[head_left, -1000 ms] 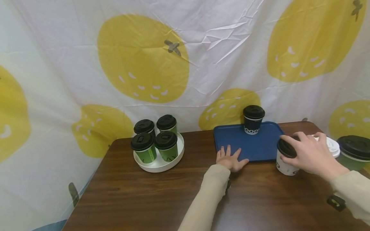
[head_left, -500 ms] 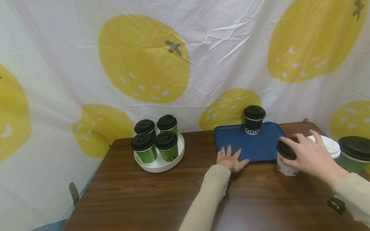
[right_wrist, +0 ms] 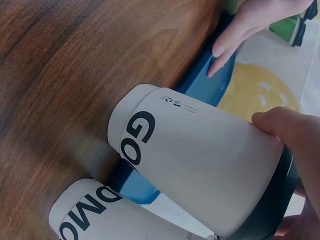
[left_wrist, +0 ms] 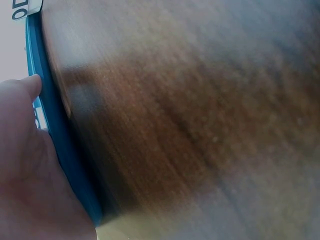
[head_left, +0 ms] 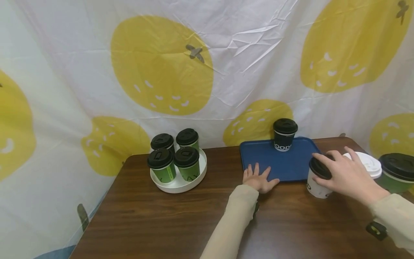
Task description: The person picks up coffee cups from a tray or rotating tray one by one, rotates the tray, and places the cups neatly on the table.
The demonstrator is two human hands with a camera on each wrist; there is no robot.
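My right hand [head_left: 350,178] grips a white paper cup [head_left: 318,187] near its black lid [head_left: 318,168]. In the right wrist view the thumb presses the white cup's side [right_wrist: 200,155] just by the lid. Whether its base touches the table cannot be told. With fingers spread, my left hand [head_left: 258,180] rests at the near edge of a blue tray [head_left: 275,163]. The left wrist view has the left thumb [left_wrist: 32,86] against the tray's rim [left_wrist: 67,160]. A black paper cup [head_left: 283,138] with a black lid stands upright at the tray's back.
Behind the right hand are a white-lidded cup [head_left: 368,164] and a green cup [head_left: 392,181] with a black lid. At left, a round white tray [head_left: 179,189] bears several lidded cups [head_left: 188,171]. All this is on a brown wooden table [head_left: 155,223], before a lemon-patterned curtain [head_left: 242,72].
The white cup in my right hand has shifted slightly left, toward the blue tray, and its base has swung a little left. My left hand has stayed in place.
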